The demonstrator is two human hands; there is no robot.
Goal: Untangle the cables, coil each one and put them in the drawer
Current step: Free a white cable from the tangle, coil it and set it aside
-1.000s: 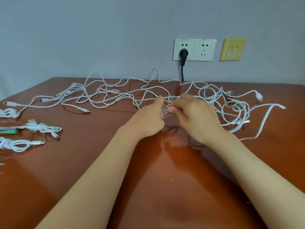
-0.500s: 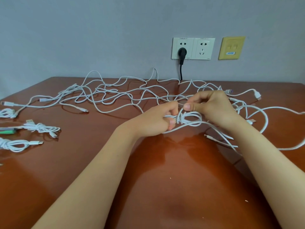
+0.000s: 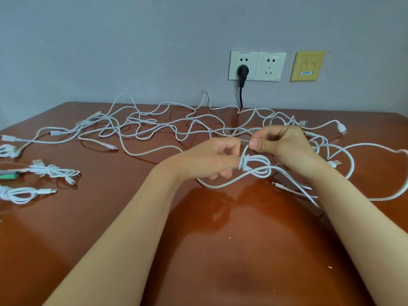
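A tangle of white cables sprawls across the far half of the brown table. My left hand grips a small coil of white cable at its left end, just above the table's middle. My right hand pinches a strand of the same cable between thumb and forefinger right above the coil. Loose loops of that cable trail off to the right under my right forearm. No drawer is in sight.
Three coiled white cables lie at the left edge: one beside a green object, one nearer me, one farther back. A black plug sits in the wall socket, its cord dropping behind the table.
My hands have drawn apart and pulled toward me with the cable, and a small coil has formed between them. The right-hand loops have shifted closer and rightward.
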